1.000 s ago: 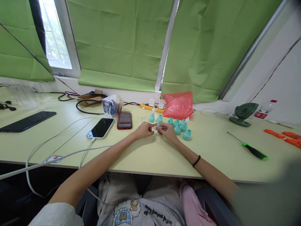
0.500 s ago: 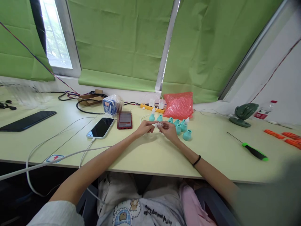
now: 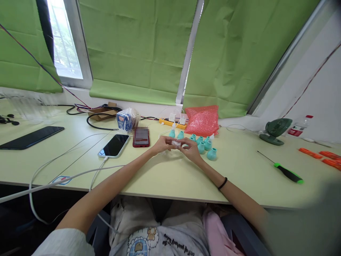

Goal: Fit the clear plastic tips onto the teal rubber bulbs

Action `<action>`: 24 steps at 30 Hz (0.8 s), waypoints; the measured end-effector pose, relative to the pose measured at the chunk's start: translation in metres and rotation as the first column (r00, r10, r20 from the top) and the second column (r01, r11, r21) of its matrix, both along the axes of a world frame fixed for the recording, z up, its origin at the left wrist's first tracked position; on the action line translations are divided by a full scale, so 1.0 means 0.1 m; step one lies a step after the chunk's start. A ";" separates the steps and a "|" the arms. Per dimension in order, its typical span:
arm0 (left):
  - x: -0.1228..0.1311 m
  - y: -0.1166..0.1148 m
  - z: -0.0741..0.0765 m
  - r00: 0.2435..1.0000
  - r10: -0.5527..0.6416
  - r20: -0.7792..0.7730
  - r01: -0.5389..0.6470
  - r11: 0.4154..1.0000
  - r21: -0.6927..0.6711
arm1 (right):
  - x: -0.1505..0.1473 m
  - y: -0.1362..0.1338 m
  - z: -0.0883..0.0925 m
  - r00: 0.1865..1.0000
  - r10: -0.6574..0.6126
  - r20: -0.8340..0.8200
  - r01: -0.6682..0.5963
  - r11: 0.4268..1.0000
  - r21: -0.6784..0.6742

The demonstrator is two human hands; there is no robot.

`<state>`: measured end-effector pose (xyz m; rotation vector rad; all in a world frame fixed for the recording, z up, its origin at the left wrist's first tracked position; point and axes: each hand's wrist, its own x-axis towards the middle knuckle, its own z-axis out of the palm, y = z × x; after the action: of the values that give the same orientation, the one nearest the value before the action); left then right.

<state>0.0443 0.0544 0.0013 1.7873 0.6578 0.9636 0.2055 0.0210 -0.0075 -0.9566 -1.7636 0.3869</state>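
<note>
A small clear plastic piece point(image 3: 176, 143) is pinched between my two hands, above the table; its exact kind is too small to make out. My left hand point(image 3: 163, 144) grips its left end with fingers curled. At its right end, my right hand point(image 3: 190, 149) closes thumb and fingertips on it. Just behind and to the right stand several small turquoise bulbs with open necks, such as the nearest bulb point(image 3: 211, 154). A turquoise bulb with a white tip point(image 3: 172, 133) stands behind my hands. Something clear lies under my left hand, partly hidden.
A pink bubble-wrap bag point(image 3: 201, 121) and a yellow power strip point(image 3: 173, 123) lie at the back. Phones, among them a white-cased phone point(image 3: 114, 145), lie left with a cable across the table. On the right are a screwdriver point(image 3: 287, 172), a green fan point(image 3: 277, 131) and a bottle point(image 3: 301, 126).
The clear piece has turned to lie crosswise between my hands and shows more plainly. My left index finger, stretched over it before, has drawn back to its left end.
</note>
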 end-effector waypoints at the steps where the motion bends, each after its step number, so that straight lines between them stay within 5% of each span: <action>1: 0.00 0.00 0.00 1.000 -0.005 0.000 0.005 1.000 0.008 | 0.00 -0.01 0.00 1.000 0.004 0.001 -0.004 1.000 0.003; 13: 0.00 0.04 -0.01 0.996 0.085 -0.021 -0.081 0.986 0.147 | 0.01 0.00 -0.01 0.999 0.041 -0.003 -0.041 0.999 0.023; 24: 0.00 -0.02 0.02 0.997 0.064 -0.047 -0.057 0.990 0.130 | 0.02 -0.01 0.02 0.998 0.034 0.048 -0.035 0.999 0.020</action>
<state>0.0439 0.0526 0.0034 1.9197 0.6991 1.0244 0.2076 0.0204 -0.0060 -0.9281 -1.8260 0.3695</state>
